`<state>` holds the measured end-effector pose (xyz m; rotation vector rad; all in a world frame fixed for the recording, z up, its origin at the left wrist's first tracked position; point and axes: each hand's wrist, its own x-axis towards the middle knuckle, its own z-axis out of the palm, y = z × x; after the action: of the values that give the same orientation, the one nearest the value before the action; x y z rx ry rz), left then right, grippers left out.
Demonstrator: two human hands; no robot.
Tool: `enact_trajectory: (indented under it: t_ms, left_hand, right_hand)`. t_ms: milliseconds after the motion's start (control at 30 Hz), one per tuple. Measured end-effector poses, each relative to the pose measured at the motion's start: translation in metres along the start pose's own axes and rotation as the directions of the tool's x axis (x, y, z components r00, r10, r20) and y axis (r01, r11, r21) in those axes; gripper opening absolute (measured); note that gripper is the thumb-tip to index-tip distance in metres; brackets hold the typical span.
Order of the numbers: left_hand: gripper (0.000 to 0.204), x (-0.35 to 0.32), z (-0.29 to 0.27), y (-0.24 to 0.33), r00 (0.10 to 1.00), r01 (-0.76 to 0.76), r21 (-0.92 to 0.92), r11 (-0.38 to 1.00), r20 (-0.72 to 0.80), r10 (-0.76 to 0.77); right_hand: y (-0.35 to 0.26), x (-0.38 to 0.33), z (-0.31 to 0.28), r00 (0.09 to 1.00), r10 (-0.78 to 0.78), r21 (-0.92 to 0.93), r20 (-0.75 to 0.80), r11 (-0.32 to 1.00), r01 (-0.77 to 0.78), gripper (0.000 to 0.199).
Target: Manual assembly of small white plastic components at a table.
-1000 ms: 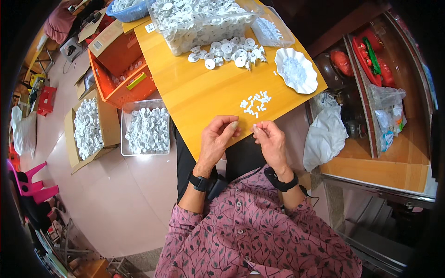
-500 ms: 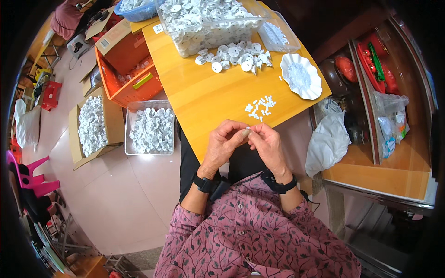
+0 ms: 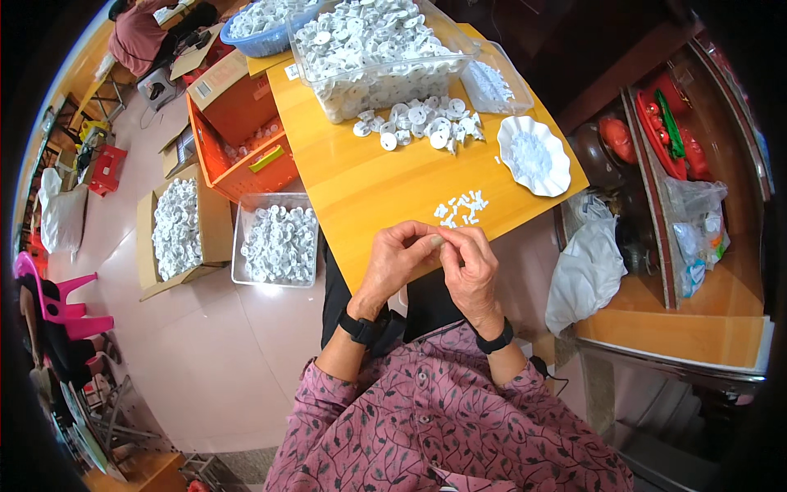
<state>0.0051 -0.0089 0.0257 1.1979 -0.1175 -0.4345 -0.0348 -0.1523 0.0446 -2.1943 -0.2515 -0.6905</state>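
My left hand (image 3: 398, 261) and my right hand (image 3: 469, 269) meet at the table's near edge, thumbs and fingertips pinched together. Whatever sits between them is too small and covered to make out. Just beyond the fingertips lies a loose group of tiny white plastic pegs (image 3: 461, 209) on the yellow wooden table (image 3: 352, 184). Farther back, a heap of white round plastic discs with stems (image 3: 422, 123) rests in front of a large clear bin (image 3: 369, 86) piled with the same parts. A white scalloped dish (image 3: 560, 168) with small translucent pieces stands at the right.
A smaller clear tub (image 3: 518, 102) and a blue basket (image 3: 266, 43) flank the bin. Left on the floor are an orange crate (image 3: 246, 176), a cardboard box (image 3: 215, 225) and a clear box (image 3: 279, 281) of white parts. A shelf (image 3: 672, 332) stands right; another person (image 3: 139, 37) sits far left.
The whole view has shifted, so the table and boxes appear slightly lower and farther right. My hands stay pinched together, with the right hand's fingers turned a little more over the left's.
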Motion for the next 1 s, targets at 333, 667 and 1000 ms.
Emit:
enact_trajectory:
  t_ms: [333,667,1000]
  left_hand:
    - [0.030,0.045,-0.009,0.020,0.974,-0.008,0.235,0.972,-0.218,0.061]
    - [0.030,0.130,-0.044,0.023,0.734,-0.147,0.866,0.478,-0.229,0.640]
    - [0.022,0.136,-0.036,0.021,0.835,0.074,0.932,0.356,-0.253,0.489]
  right_hand:
    - [0.017,-0.007,0.006,0.992,0.125,0.111,-0.019,0.986,-0.122,0.012]
    - [0.035,-0.023,0.010,0.958,0.285,0.235,0.017,0.930,-0.281,0.005]
    - [0.037,-0.026,0.004,0.833,0.541,0.407,0.112,0.740,-0.535,0.011]
